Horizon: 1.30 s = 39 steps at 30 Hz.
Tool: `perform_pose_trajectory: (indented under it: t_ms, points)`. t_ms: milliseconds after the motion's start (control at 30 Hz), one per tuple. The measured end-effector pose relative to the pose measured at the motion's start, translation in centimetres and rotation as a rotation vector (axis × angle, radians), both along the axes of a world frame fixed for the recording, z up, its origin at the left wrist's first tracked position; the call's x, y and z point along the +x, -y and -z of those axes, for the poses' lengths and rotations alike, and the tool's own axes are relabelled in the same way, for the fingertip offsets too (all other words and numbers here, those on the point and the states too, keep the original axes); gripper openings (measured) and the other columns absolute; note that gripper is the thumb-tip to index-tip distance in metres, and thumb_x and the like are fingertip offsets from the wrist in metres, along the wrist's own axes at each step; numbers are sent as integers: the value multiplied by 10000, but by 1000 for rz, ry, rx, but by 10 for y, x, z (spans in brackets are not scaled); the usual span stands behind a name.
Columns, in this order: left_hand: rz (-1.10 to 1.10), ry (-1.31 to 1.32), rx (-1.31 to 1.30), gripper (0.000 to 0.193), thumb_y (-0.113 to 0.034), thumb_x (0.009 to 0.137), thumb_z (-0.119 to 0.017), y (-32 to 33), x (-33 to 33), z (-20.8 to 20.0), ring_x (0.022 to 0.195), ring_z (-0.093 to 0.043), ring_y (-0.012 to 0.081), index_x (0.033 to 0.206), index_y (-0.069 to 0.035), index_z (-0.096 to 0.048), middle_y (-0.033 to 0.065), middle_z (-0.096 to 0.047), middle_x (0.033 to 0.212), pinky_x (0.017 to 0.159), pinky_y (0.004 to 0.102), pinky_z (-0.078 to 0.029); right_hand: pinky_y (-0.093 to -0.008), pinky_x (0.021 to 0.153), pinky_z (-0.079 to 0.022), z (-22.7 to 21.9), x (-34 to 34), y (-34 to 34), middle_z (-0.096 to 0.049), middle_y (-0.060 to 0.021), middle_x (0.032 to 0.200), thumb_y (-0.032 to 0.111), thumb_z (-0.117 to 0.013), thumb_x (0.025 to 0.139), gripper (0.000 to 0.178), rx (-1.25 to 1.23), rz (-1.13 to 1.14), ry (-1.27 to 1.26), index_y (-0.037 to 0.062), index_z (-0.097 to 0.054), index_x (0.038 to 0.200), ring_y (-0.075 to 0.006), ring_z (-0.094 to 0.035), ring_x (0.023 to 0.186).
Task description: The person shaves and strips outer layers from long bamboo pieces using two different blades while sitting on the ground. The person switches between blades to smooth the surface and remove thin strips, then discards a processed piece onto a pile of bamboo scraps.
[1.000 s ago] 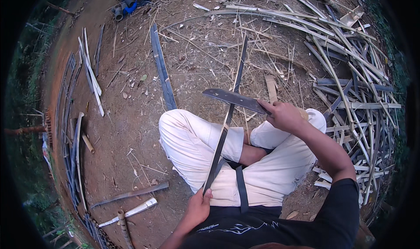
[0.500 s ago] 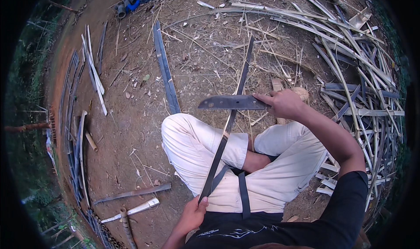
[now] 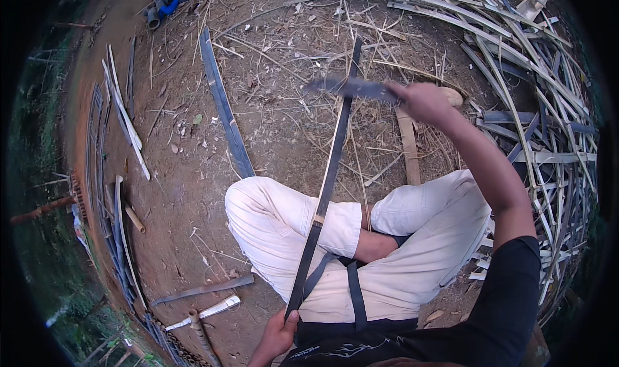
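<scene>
I sit cross-legged on the ground with a long dark bamboo strip [image 3: 331, 167] slanting away from my lap. My left hand [image 3: 279, 334] is closed round its near end, thumb on top. My right hand [image 3: 427, 103] grips a machete by its handle, which the fingers mostly hide. The broad dark blade [image 3: 361, 90], slightly blurred, lies across the strip near its far end and points left. Whether the edge touches the strip I cannot tell. A pale, rounded wooden piece [image 3: 452, 97] shows just beyond my right hand.
A large heap of split bamboo [image 3: 541, 141] fills the right side. A wide dark bamboo slat [image 3: 225, 112] lies ahead of my left knee. More strips [image 3: 122, 106] and a short bamboo tube [image 3: 135, 219] are at left. A flat wooden piece [image 3: 409, 149] lies beyond my right shin.
My right hand has moved the machete farther away along the strip. My left hand has drawn the strip's near end slightly back toward me.
</scene>
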State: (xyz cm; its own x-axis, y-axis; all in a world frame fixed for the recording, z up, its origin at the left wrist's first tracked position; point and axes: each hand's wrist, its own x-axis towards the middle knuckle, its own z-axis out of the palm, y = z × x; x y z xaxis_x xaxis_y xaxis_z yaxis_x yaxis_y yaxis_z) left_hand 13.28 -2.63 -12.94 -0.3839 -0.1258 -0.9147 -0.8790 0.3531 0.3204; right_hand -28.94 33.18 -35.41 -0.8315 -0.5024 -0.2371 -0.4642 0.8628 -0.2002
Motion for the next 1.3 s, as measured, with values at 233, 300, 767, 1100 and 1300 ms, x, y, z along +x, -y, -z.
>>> perform_pose_trajectory:
  t_ms: [233,300,767,1100,1300]
  points:
    - [-89,68,15,423,-453,1053,-492,6,-2,-1,523,-410,53,822,-100,-524,-52,-464,629,471,241,-342,-456,703,-582,1,-29,-17,-691,-134,810,139,-617,868,580,-29,169,143,260,-511,1425,-309,-711,756]
    - [-156,96,70,418,-451,1057,-483,5,4,3,525,-400,54,824,-105,-512,-55,-455,632,475,242,-336,-453,722,-579,0,-21,-6,-691,-118,817,156,-625,865,610,-4,7,45,317,-499,1440,-299,-712,772]
    - [-132,-11,-6,385,-465,1044,-491,-16,-20,-14,497,-322,71,825,-151,-529,-72,-373,604,447,264,-249,-485,808,-565,46,-101,-18,-697,-174,945,119,-588,851,426,-68,286,78,195,-593,1270,-369,-698,913]
    - [-189,193,-26,345,-416,1047,-504,-16,-52,-38,593,-384,115,889,-120,-580,-32,-405,654,550,306,-332,-489,800,-559,54,-121,-29,-700,-174,929,123,-577,867,472,-21,366,79,167,-548,1336,-375,-697,901]
    - [186,-31,-385,428,-380,1075,-422,-28,-25,-32,868,-619,388,1134,-12,-632,220,-628,846,780,488,-476,-460,658,-568,-8,-16,20,-673,-158,848,159,-604,878,582,-67,74,123,196,-450,1437,-340,-696,744]
